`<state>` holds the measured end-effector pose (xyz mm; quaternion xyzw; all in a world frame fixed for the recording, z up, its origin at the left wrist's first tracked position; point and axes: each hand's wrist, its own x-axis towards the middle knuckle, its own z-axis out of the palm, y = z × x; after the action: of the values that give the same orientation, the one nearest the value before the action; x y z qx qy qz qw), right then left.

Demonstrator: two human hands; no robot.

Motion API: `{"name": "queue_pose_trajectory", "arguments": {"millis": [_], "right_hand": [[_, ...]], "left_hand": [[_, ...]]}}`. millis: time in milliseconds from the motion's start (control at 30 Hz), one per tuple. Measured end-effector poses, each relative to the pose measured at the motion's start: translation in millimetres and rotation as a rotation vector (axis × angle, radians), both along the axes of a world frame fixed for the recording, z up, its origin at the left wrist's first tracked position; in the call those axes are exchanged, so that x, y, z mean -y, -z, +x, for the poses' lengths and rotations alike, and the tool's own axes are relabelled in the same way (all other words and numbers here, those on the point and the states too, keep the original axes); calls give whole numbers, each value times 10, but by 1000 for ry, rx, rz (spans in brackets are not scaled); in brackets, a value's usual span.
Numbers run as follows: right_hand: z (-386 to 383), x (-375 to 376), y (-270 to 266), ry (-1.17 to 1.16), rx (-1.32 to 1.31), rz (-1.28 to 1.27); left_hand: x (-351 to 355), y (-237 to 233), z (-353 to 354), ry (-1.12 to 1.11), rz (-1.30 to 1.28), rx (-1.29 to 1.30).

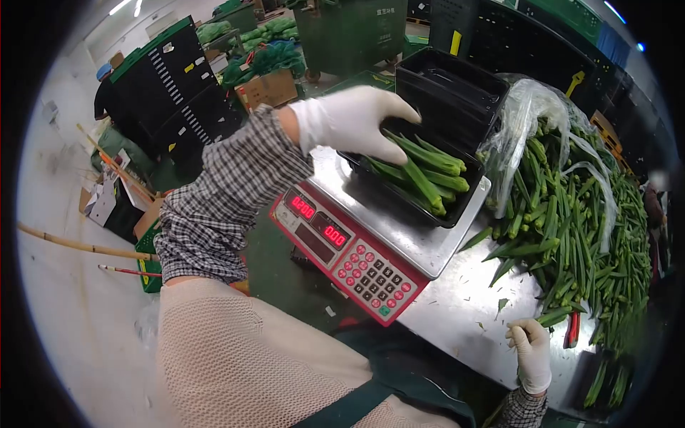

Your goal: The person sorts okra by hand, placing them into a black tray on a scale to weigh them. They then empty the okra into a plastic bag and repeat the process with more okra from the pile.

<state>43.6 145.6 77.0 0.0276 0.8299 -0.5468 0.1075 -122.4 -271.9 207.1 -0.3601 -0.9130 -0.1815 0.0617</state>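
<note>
A white glove covers my left hand (357,121), which is over the left side of a black tray (448,218), its thumb and fingers apart beside the okra pods (428,175) inside. That tray rests on the steel pan of a red scale (349,253), whose lit displays read 0.200 and 0.00. My right hand (529,353), also gloved, is low at the right with its fingers curled by the end of an okra pod (555,316) at the edge of a large okra heap (571,228). Whether the fingers grip that pod is unclear.
Behind the tray stand more black trays (453,78). Clear plastic (528,114) lies over the heap. A red-handled tool (572,329) and another tray of okra (603,381) are on the steel table (457,314). Crates, a green bin (349,36) and a person (107,93) are farther back.
</note>
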Motion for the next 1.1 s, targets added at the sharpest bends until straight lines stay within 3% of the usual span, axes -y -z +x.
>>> {"name": "queue_pose_trajectory", "arguments": {"millis": [200, 300, 433, 533, 600, 633, 700, 800, 900, 1100], "right_hand": [[39, 14, -10, 13, -2, 41], [56, -24, -5, -17, -35, 123], [37, -1, -34, -19, -40, 140], [3, 24, -38, -31, -43, 136], [-24, 70, -67, -31, -45, 130], [-41, 79, -60, -37, -59, 133], [-60, 86, -36, -51, -77, 144], [-119, 118, -81, -70, -104, 162], [-275, 106, -25, -145, -224, 265], [-634, 620, -216, -180, -400, 187]], "left_hand": [[-300, 306, -142, 106, -66, -45], [-458, 365, -166, -90, -103, 68], [-428, 418, -208, -23, 57, 223], [-383, 289, -224, -89, 33, 420], [-241, 241, -321, -3, 142, 59], [-213, 9, -254, -105, 300, 180], [-43, -258, -203, -122, 531, 5], [291, -446, -140, -215, 821, 108], [546, -428, -103, -239, 887, 62], [629, -317, 120, -325, 806, 39]]}}
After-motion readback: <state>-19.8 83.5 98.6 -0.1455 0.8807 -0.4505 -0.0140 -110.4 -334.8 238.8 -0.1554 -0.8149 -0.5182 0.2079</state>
